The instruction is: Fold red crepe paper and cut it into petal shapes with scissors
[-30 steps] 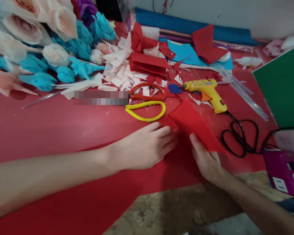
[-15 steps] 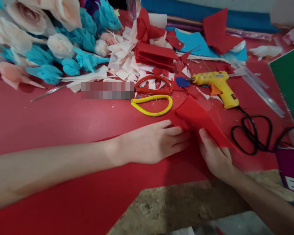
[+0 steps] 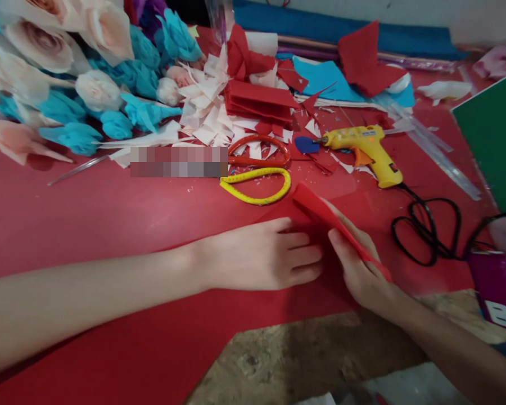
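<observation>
My right hand [image 3: 365, 270] grips a folded piece of red crepe paper [image 3: 320, 205], fingers behind it and thumb on the near side, its edge tilted up from the table. My left hand [image 3: 265, 256] lies palm down beside it on a larger red sheet [image 3: 152, 343], fingers slightly bent and a little apart, their tips in shadow. Just beyond the hands rest scissors with a yellow handle loop [image 3: 257, 199] and a red handle loop [image 3: 289, 154]; their blades are blurred out. Past the folded paper is a yellow glue gun [image 3: 362, 143], its nozzle at a small blue piece [image 3: 306, 145].
Paper flowers [image 3: 99, 90] in white, peach and blue crowd the back left. Paper scraps [image 3: 211, 112] and a stack of red pieces [image 3: 259, 101] lie at the back middle. Clear glue sticks [image 3: 442, 152], a black cord [image 3: 434, 242], a green board [image 3: 497, 129] and a purple box [image 3: 497, 292] are at right.
My right hand has turned, and the folded red paper now stands more on edge, its fingers showing behind it. The left hand stays nearly in place. The view has shifted slightly.
</observation>
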Motion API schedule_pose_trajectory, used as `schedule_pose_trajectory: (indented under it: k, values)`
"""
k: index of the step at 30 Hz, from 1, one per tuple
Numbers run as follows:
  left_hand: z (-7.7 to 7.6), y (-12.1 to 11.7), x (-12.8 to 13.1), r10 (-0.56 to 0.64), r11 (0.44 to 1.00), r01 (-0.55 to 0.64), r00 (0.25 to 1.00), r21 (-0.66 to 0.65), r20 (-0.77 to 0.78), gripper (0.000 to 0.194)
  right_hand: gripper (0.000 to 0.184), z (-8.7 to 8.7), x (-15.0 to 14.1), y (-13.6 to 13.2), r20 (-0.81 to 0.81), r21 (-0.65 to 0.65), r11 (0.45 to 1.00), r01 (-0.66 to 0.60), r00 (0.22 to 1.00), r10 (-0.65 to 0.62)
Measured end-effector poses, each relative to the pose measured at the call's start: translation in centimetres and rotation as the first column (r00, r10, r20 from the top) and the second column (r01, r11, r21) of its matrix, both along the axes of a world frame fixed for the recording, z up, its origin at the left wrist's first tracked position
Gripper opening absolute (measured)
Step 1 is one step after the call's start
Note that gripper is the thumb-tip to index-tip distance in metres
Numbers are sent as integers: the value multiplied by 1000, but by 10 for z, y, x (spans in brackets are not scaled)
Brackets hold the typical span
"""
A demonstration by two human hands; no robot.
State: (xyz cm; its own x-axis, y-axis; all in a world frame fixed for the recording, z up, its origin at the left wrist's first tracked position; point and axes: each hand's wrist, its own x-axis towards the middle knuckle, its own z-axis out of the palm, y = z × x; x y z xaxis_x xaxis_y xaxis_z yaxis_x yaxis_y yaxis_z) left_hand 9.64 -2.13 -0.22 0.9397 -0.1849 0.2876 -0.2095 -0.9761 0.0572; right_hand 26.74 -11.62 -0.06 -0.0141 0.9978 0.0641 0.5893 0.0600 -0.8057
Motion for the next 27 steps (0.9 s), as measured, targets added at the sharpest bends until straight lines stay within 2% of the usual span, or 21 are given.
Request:
schedule_pose_trajectory:
  k: [3,6,9,13,16,19,27]
  values:
    - [4,-3,-4,23,999,-24,998,-25,-55,26,46,-3,2,-1,-83,-7,998,-68,994,67]
    - [10,-9,-16,48,998,-50,997,-40,-53,24,51,-3,5,0,-26,20,986,-168,985,168]
    - [14,-16,-33,47,998,-50,997,-46,-58,27,60,-1,7,3,133,57,947,-316,943,306]
    - [14,-27,-57,58,993,-65,995,-94,-84,31,72,0,8,6,405,-23,892,-451,812,421]
    - [12,-34,-71,65,992,-77,991,-101,-117,32,75,-1,7,8,526,-81,878,-471,728,439]
    - [11,-39,-80,64,991,-79,988,-105,-139,31,79,0,6,8,581,-93,869,-486,682,444]
    - [15,-39,-84,88,993,-98,986,-63,-142,34,84,0,5,8,620,-100,867,-488,651,438]
